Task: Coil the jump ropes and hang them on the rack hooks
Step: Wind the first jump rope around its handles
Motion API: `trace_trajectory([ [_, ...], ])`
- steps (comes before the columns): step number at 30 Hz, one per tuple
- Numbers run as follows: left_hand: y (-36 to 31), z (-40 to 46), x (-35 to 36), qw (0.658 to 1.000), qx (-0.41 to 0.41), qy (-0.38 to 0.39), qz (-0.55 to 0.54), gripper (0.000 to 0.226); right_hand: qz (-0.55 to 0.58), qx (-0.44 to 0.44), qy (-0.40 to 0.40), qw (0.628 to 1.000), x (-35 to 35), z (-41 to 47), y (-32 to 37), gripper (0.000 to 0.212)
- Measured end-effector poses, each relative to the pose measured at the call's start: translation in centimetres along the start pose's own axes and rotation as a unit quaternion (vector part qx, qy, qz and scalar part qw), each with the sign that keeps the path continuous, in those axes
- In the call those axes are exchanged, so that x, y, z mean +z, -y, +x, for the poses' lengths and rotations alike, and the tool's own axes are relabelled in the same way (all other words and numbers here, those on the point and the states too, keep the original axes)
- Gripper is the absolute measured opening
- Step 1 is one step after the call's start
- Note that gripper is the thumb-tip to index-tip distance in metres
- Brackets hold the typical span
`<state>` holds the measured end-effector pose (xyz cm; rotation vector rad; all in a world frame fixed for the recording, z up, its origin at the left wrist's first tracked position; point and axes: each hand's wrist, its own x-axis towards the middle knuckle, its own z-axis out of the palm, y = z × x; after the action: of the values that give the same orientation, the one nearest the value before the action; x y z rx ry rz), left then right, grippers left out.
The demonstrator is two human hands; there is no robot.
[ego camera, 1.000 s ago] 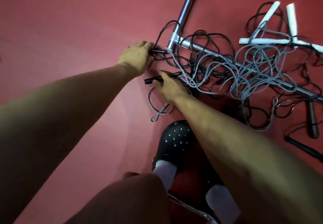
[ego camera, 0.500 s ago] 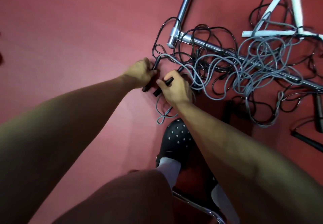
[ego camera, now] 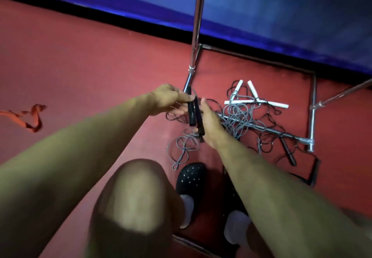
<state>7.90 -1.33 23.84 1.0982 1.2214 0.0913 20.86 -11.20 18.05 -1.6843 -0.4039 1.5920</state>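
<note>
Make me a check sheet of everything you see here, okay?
Surface: red floor, bare at left.
Job's things: two black handles held side by side; tangled rope pile; four white handles; more black handles at right.
Clutter: orange strap.
Grips: left hand and right hand both on the black handles.
Cables: ropes draped over rack bar.
Surroundings: blue wall; rack pole.
</note>
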Motion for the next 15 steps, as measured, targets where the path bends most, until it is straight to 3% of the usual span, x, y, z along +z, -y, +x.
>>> trace_trajectory([
  [1,-1.5,-1.6,0.8,1.0,0.02,-0.006,-0.01,0.017,0.012,-0.012,0.028,0.999,-0.4,-1.7,2.0,0.072],
  [3,-4.1,-4.8,2.5,0.997,0.063,-0.027,-0.042,0.016,0.015,-0.053,0.063,0.997,-1.1,-5.2,5.9,0.078],
  [8,-10.4,-13.7,6.8,0.985,0.132,-0.055,-0.097,0.015,-0.056,-0.195,0.075,0.976,-3.7,-15.6,12.3,0.025],
  [11,-13.7,-18.9,8.6,0.983,0.159,-0.047,-0.083,0.026,-0.058,-0.245,0.087,0.964,-5.3,-21.6,14.6,0.019],
  [15,-17.2,-24.6,10.5,0.975,0.174,-0.128,-0.046,0.059,-0.015,-0.293,0.094,0.951,-7.0,-29.0,17.2,0.011],
])
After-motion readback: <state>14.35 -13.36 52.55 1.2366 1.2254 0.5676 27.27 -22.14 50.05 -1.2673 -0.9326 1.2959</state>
